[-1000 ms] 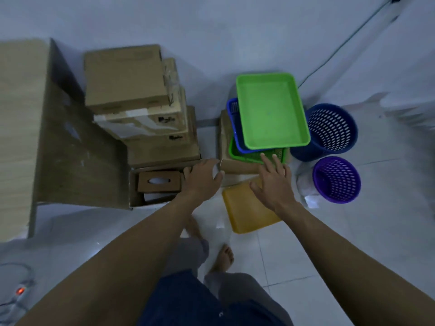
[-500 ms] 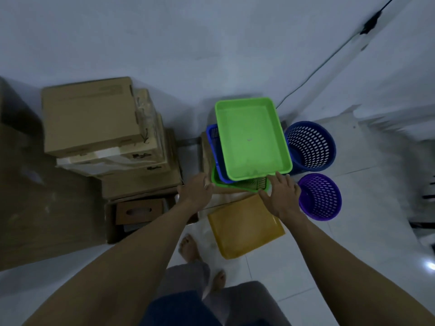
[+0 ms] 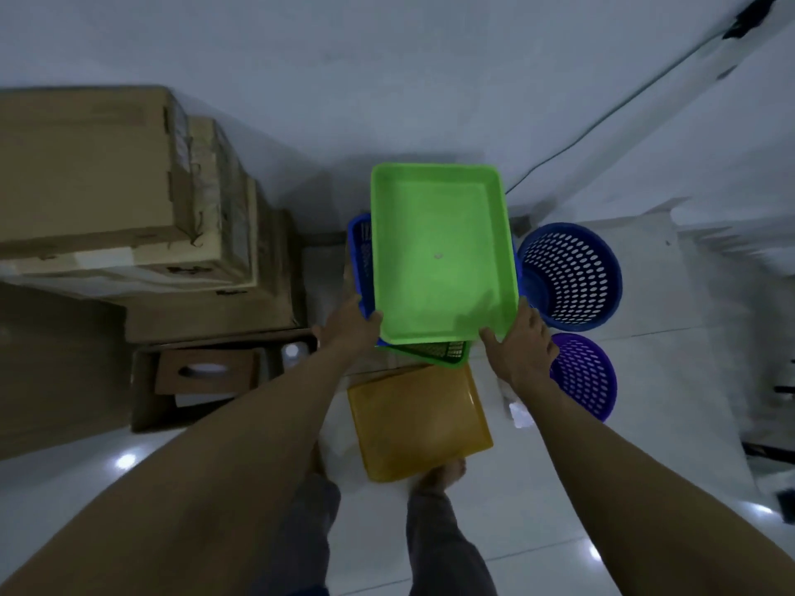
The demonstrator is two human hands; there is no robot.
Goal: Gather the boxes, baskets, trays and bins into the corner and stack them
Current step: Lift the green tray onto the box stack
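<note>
A bright green tray (image 3: 439, 251) sits on top of a stack in the corner, over a blue basket (image 3: 360, 255) and a green mesh basket (image 3: 443, 352). My left hand (image 3: 350, 326) grips the stack at its near left corner. At the near right corner my right hand (image 3: 522, 337) holds the green tray's edge. A yellow tray (image 3: 417, 428) lies upside down on the floor just in front of the stack. Cardboard boxes (image 3: 107, 200) are piled at the left against the wall.
A dark blue perforated bin (image 3: 572, 277) and a purple perforated bin (image 3: 585, 376) stand right of the stack. An open carton (image 3: 202, 376) with a cardboard insert sits under the box pile. My bare feet are on the white tile floor (image 3: 602, 488).
Both hands rose from the low brown box and yellow tray to the near corners of the green tray stack. The view shifted so the stack looks closer.
</note>
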